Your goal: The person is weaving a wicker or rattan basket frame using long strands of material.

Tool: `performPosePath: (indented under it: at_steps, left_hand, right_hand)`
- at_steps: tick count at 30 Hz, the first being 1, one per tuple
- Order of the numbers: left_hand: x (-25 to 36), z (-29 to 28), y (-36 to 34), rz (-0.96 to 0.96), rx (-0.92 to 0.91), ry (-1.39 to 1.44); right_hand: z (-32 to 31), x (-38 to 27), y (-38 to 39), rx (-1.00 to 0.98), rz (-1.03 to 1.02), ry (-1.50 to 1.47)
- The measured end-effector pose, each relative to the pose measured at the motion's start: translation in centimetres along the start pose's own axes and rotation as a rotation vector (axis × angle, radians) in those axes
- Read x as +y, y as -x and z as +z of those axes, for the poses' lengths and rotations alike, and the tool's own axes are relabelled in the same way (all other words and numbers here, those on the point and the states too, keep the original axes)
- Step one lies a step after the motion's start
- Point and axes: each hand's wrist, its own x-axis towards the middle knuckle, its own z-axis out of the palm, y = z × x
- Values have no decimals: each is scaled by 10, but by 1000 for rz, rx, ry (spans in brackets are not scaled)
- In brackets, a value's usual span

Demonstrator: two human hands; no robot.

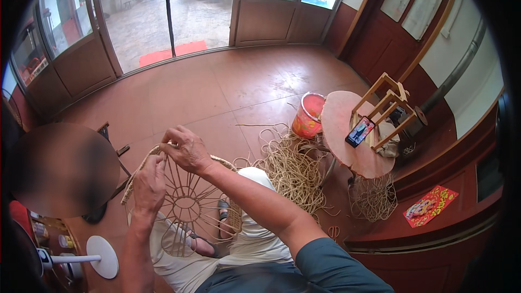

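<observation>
An open round frame (186, 202) of thin spokes around a small central ring stands over my lap. A tan cord band (135, 176) runs along its upper left edge, and more woven cord (234, 218) shows on its right side. My left hand (149, 185) is closed at the band, its fingertips pinched at the top of the rim. Just above and to its right, my right hand (186, 152) is closed over the same rim, fingers bent downward. Exactly which strand the right fingertips pinch is hidden.
Loose tan cord (290, 176) lies heaped right of my knee, with scissors (334, 231) nearby. Beyond are a red bucket (309, 115) and a round table (339, 116) bearing a phone (360, 132) and a wooden frame (388, 103). A white round base (103, 258) stands lower left.
</observation>
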Motion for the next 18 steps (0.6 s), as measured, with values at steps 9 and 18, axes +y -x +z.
performPosePath:
  at_steps: [9,18]
  left_hand:
    - [-15,16,32,279,196,-428]
    - [-40,50,32,288,49,-374]
  right_hand:
    - [13,-19,12,140,-241,174]
    - [-5,-9,24,75,19,190]
